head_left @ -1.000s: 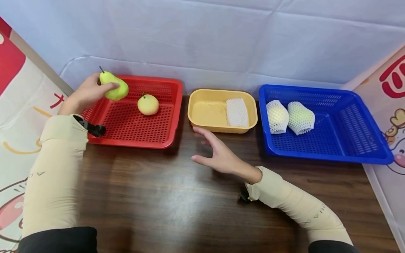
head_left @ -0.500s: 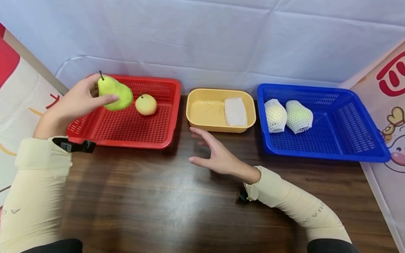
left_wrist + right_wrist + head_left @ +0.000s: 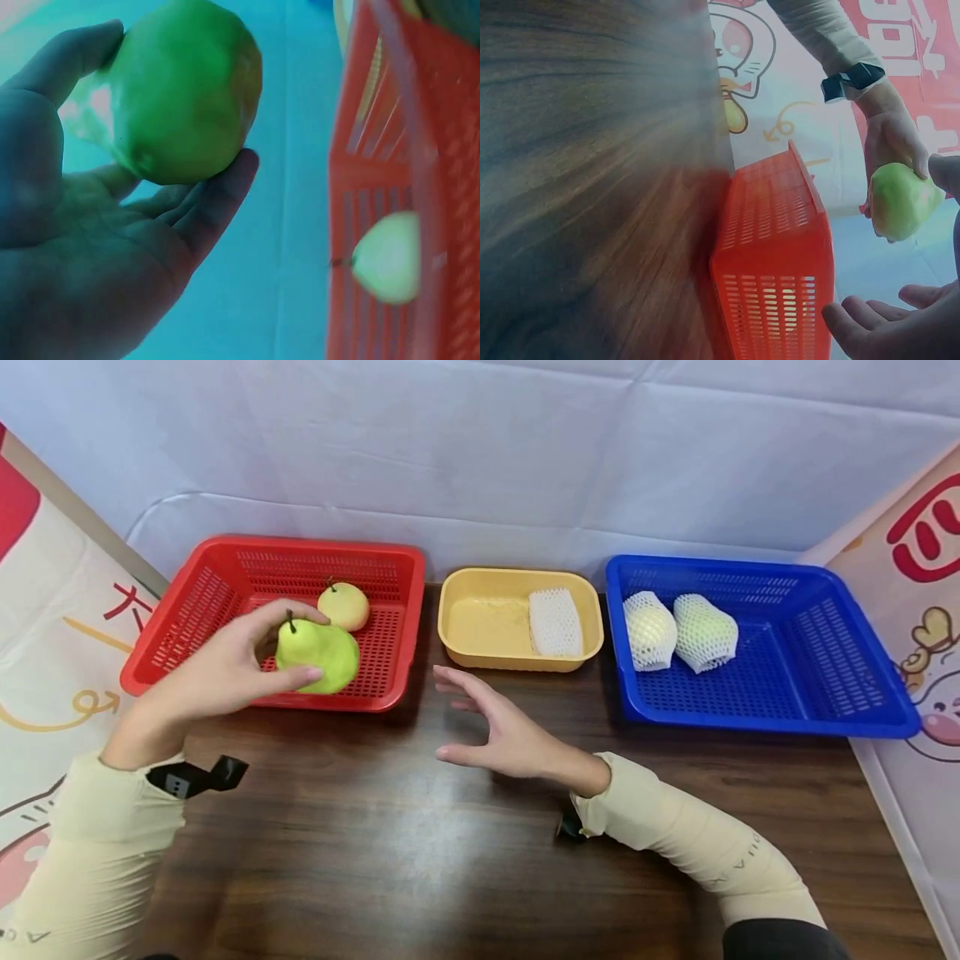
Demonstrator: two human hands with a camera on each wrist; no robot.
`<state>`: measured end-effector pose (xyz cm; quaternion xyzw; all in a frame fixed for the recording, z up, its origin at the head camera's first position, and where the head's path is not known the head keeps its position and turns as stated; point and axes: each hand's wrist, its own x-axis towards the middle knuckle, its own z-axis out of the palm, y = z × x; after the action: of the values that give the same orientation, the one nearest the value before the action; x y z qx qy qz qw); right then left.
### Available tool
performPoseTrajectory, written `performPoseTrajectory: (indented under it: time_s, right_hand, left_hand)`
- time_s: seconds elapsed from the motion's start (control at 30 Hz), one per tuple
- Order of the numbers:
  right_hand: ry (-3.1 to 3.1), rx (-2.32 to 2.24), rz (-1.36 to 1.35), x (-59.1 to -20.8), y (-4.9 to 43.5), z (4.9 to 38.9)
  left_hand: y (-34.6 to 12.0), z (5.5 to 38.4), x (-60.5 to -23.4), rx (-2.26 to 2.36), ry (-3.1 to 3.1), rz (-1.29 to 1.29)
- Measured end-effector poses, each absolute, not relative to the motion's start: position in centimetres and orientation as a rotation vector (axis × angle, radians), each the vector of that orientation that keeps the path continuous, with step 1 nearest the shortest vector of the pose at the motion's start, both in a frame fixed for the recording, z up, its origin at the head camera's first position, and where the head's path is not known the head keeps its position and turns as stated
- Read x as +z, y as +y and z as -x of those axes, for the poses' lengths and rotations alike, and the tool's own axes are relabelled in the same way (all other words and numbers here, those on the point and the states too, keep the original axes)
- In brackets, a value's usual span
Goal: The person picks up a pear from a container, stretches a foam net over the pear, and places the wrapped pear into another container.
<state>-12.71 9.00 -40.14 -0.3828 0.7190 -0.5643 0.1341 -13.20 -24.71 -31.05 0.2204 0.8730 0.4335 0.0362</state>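
Observation:
My left hand (image 3: pixel 232 664) grips a green pear (image 3: pixel 322 656) between thumb and fingers, held up over the front part of the red basket (image 3: pixel 405 652). In the left wrist view the pear (image 3: pixel 187 90) sits between the thumb and the fingertips, its rounded bottom facing outward. A round yellow pear (image 3: pixel 345 606) with a short stem lies in the red basket, partly behind the held one. My right hand (image 3: pixel 510 727) hovers over the table in front of the yellow tray (image 3: pixel 480 656), thumb and fingers spread with nothing between them.
Inside the yellow tray lies a white foam net sleeve (image 3: pixel 555 622). The blue basket (image 3: pixel 825 718) at the right holds two fruits in foam nets, one yellowish (image 3: pixel 649 631) and one greenish (image 3: pixel 705 632). A pale cloth (image 3: pixel 525 460) hangs behind the containers.
My left hand has brought the green pear from the basket's back left corner toward the front and right. The right hand stays nearly in place, fingers spread.

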Motion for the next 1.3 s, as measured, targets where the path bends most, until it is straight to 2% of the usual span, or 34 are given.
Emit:
performPoseTrajectory:
  time_s: [0.2, 0.47, 0.7, 1.3]
  right_hand:
    - [2.01, -1.687, 1.15, -40.2, 8.5, 12.4]
    - [1.947, -1.684, 1.234, -40.6, 8.0, 11.7]
    - [1.945, -1.657, 1.22, -40.8, 7.6, 11.4]
    - [2.156, -1.486, 1.206, -41.2, 7.5, 10.7]
  left_hand:
    - [-21.8, 11.6, -33.5, 1.414, 2.695, -0.764]
    - [-19.2, 9.7, -36.2, 1.451, 2.698, -0.641]
    - [-17.5, 8.6, -38.0, 1.573, 2.679, -0.677]
    - [-15.6, 7.6, -39.7, 1.579, 2.726, -0.81]
